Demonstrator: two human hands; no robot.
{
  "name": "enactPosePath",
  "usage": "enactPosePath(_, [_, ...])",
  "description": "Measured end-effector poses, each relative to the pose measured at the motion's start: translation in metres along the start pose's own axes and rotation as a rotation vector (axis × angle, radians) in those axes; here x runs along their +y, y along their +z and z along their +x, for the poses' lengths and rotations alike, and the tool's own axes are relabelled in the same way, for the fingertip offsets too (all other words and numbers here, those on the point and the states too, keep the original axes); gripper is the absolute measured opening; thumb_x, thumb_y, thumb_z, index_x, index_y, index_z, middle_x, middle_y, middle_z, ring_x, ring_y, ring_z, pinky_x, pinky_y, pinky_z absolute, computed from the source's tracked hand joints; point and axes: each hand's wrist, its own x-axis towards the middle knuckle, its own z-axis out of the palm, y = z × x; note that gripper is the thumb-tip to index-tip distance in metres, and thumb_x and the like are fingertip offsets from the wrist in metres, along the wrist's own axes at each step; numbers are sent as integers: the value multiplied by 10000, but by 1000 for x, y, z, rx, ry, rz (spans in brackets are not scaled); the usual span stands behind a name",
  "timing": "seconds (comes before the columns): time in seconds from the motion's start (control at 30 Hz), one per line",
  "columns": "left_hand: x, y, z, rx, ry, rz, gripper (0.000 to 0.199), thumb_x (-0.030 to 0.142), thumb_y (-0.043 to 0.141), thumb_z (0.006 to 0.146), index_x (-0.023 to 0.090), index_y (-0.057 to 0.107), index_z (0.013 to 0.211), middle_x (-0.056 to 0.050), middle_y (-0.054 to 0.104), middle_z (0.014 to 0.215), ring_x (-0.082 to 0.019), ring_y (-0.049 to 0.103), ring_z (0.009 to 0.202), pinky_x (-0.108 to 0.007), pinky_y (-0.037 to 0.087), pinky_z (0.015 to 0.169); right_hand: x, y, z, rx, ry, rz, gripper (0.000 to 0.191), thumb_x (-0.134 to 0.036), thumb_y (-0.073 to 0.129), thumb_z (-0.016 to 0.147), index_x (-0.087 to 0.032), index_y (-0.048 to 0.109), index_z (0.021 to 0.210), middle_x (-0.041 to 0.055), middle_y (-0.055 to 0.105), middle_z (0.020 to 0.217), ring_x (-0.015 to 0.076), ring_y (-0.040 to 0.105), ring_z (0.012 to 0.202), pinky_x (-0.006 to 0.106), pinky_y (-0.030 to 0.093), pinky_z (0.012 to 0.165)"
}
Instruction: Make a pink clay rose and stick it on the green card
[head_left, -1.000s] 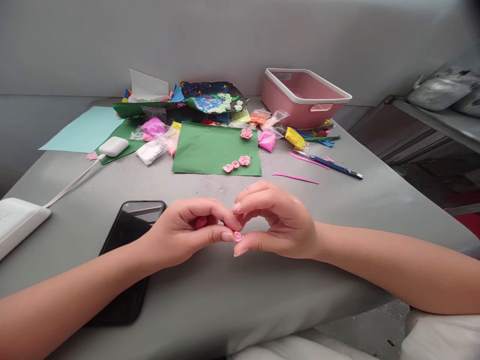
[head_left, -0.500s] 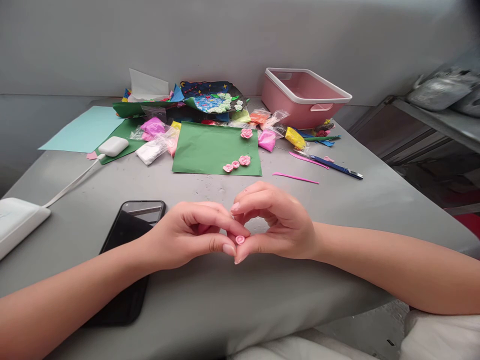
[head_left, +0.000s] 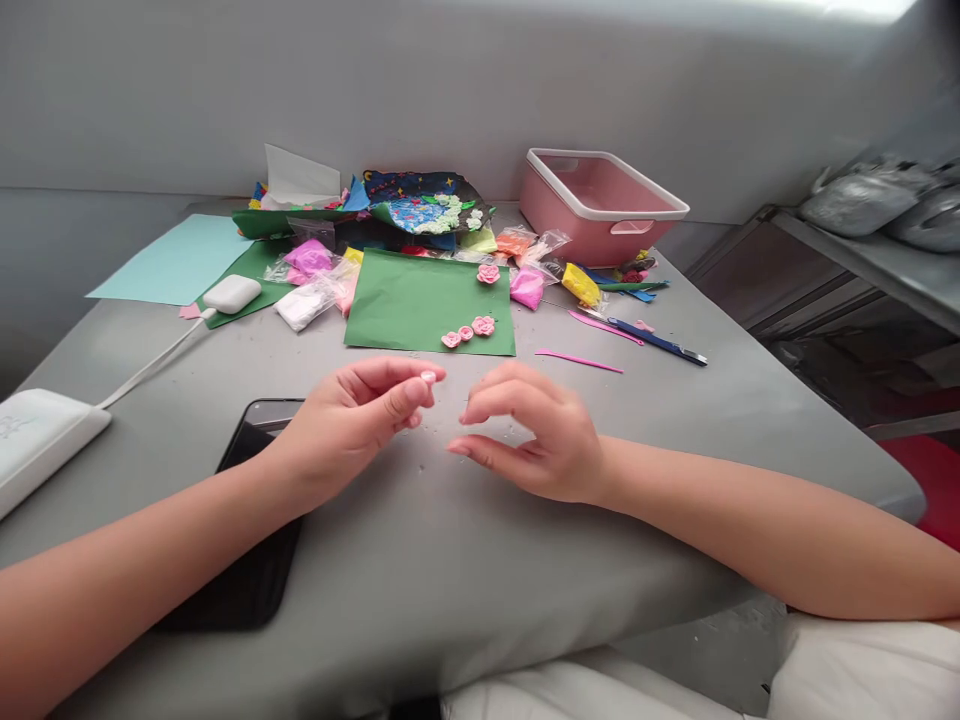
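Between the thumb and forefinger of my left hand (head_left: 360, 420) is a small pink clay flower (head_left: 428, 377), mostly covered by the fingertips. My right hand (head_left: 529, 430) is just to its right, thumb and fingers apart with nothing between them. Beyond both hands lies a green sheet (head_left: 412, 300). On its right side sit a pink clay rose (head_left: 488, 273) near the top corner and a short row of pink clay flowers (head_left: 466, 333) near the lower edge.
A black phone (head_left: 240, 570) lies under my left forearm. White earbud case (head_left: 232, 293) and power bank (head_left: 49, 440) are at the left. Bagged clay (head_left: 307, 300), a pink basket (head_left: 600, 215), a pink tool (head_left: 579, 361) and a blue-handled cutter (head_left: 660, 342) lie farther back.
My hands have moved apart. The left has lifted up and leftward with the pink clay flower. My right hand has let go of it and opened. The view has shifted slightly.
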Motion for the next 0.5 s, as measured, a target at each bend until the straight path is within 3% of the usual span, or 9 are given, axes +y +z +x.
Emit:
enactPosePath(0.1, [5, 15, -3, 71, -64, -142, 218, 350, 877, 705, 185, 788, 816, 29, 614, 694, -48, 506, 585, -172, 503, 615, -4, -1, 2, -41, -198, -207, 110, -155, 683, 887, -188, 608, 961, 34, 624, 790, 136, 546, 703, 270, 554, 669])
enactPosePath(0.2, [8, 33, -9, 40, -145, -246, 226, 323, 877, 708, 158, 762, 812, 44, 546, 660, -35, 461, 537, -158, 464, 536, -10, -1, 2, -41, -338, -399, 133, -107, 635, 890, -187, 645, 996, 30, 618, 772, 144, 492, 664, 284, 516, 608])
enactPosePath(0.33, [6, 49, -14, 26, -186, -313, 270, 332, 885, 698, 157, 757, 860, 47, 538, 656, -33, 475, 551, -142, 460, 544, -18, -2, 3, -35, -364, -572, 155, -69, 589, 890, -169, 676, 971, 26, 597, 735, 140, 421, 603, 301, 432, 544])
enactPosePath(0.5, [4, 57, -14, 106, -173, -328, 296, 359, 884, 691, 136, 735, 819, 55, 509, 651, -26, 442, 545, -133, 436, 535, -23, -4, 6, -97, -378, -644, 156, -26, 580, 854, -132, 662, 774, 34, 566, 675, 141, 399, 586, 309, 352, 500])
